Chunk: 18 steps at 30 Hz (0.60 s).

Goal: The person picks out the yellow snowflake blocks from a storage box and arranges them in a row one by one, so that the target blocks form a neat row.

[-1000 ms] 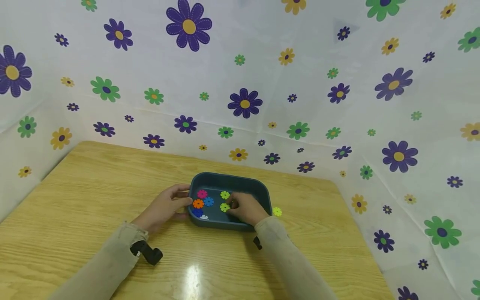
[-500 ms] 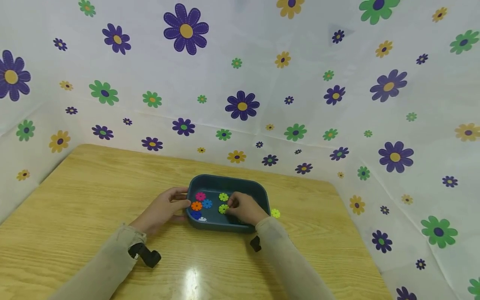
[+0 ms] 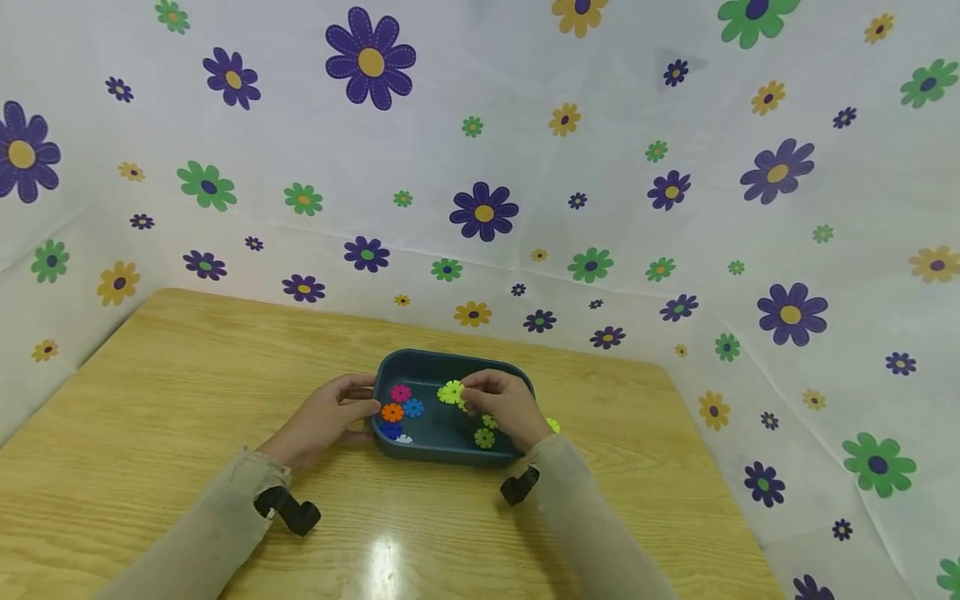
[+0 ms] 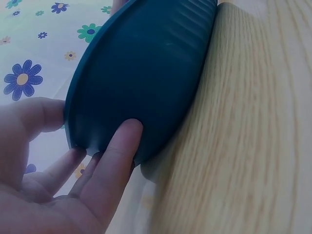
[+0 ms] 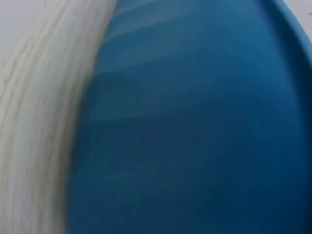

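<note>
A dark blue-green basin [image 3: 431, 454] stands on the table. My left hand [image 3: 322, 417] touches its left end; in the left wrist view, fairly straight fingers [image 4: 114, 161] rest against the basin's outer wall. Over the inside, my right hand [image 3: 510, 408] pinches a yellow-green snowflake disc [image 3: 454, 391] between thumb and fingertips. That disc overlaps another yellow-green one lying in the basin. More yellow-green discs [image 3: 484, 437] lie under the right hand, partly hidden. The right wrist view shows only the basin's outer wall [image 5: 195, 136].
Inside the basin's left end lie a pink disc [image 3: 401, 392], an orange disc [image 3: 392, 412], a light blue disc [image 3: 413, 407], a dark blue disc [image 3: 391, 430] and a white disc [image 3: 404, 438]. Another yellow-green disc [image 3: 553, 425] lies on the table [image 3: 622, 467] right of the basin.
My right hand has lifted a yellow-green disc from the basin's middle and moved slightly back and right, uncovering other yellow-green discs. The left hand stays at the basin's left end.
</note>
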Motion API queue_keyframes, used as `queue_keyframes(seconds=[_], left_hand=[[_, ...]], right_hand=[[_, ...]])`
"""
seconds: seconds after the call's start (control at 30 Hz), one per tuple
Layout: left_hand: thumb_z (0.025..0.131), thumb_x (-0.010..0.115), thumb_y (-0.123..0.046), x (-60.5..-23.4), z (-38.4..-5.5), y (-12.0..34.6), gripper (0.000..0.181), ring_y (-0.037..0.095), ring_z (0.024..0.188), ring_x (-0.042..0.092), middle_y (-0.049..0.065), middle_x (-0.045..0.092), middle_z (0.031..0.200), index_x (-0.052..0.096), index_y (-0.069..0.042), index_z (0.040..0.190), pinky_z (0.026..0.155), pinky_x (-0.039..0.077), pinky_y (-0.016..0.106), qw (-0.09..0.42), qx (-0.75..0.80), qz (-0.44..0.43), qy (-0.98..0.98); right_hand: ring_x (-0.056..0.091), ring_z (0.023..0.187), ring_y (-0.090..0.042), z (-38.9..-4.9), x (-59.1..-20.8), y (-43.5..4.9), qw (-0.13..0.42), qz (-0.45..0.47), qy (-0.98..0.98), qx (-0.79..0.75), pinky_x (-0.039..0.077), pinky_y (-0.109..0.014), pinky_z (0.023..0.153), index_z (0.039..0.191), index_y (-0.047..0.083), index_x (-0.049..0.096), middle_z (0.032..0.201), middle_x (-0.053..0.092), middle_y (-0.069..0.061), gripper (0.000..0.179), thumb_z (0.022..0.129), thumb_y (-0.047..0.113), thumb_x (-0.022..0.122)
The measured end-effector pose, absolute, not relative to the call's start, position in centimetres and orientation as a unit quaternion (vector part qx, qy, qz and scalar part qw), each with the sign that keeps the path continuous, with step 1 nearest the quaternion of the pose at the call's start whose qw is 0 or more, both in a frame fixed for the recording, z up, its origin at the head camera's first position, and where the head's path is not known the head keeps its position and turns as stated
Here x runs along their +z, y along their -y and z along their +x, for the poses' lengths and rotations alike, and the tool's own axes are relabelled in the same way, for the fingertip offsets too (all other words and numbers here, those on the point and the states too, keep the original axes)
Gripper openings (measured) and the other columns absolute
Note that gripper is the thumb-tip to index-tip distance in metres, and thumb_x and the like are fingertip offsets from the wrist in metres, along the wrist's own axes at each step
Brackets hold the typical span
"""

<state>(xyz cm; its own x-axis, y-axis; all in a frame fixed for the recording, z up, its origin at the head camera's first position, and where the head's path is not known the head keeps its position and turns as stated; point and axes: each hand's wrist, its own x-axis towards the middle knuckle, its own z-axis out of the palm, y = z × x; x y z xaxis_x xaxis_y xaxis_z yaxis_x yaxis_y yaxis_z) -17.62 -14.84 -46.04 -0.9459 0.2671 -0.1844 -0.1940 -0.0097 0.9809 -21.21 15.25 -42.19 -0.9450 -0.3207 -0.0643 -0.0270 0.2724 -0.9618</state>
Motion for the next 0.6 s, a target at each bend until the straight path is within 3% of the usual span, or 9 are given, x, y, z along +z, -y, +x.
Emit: queue_keyframes(seconds=[0.17,0.37,0.6], left_hand=[[0.103,0.065,-0.016,-46.1,-17.7,14.8,0.058,0.029,0.113,0.064,0.025,0.046,0.148,0.04,-0.002,0.153,0.09,0.063,0.044,0.164,0.71,0.027,-0.684],[0.103,0.064,-0.016,-46.0,-17.6,14.7,0.058,0.031,0.117,0.063,0.026,0.044,0.149,0.04,-0.001,0.154,0.091,0.062,0.044,0.168,0.712,0.033,-0.681],[0.103,0.064,-0.015,-46.0,-17.7,14.7,0.059,0.029,0.115,0.063,0.026,0.044,0.15,0.039,-0.002,0.155,0.092,0.062,0.045,0.172,0.714,0.029,-0.678]], right_hand=[[0.071,0.092,-0.025,-20.6,-41.0,-17.2,0.121,-0.1,-0.78,-0.606,0.061,-0.047,0.094,0.118,0.0,0.073,0.104,0.074,-0.008,0.023,0.1,0.015,0.07],[0.069,0.094,-0.025,-20.4,-39.4,-22.2,0.104,-0.056,-0.782,-0.612,0.061,-0.035,0.09,0.121,-0.004,0.071,0.105,0.072,-0.004,0.028,0.101,0.015,0.069],[0.067,0.102,-0.027,-20.6,-41.0,-29.7,0.112,0.013,-0.827,-0.55,0.06,-0.037,0.094,0.126,-0.006,0.066,0.115,0.068,-0.012,0.033,0.104,0.017,0.064]])
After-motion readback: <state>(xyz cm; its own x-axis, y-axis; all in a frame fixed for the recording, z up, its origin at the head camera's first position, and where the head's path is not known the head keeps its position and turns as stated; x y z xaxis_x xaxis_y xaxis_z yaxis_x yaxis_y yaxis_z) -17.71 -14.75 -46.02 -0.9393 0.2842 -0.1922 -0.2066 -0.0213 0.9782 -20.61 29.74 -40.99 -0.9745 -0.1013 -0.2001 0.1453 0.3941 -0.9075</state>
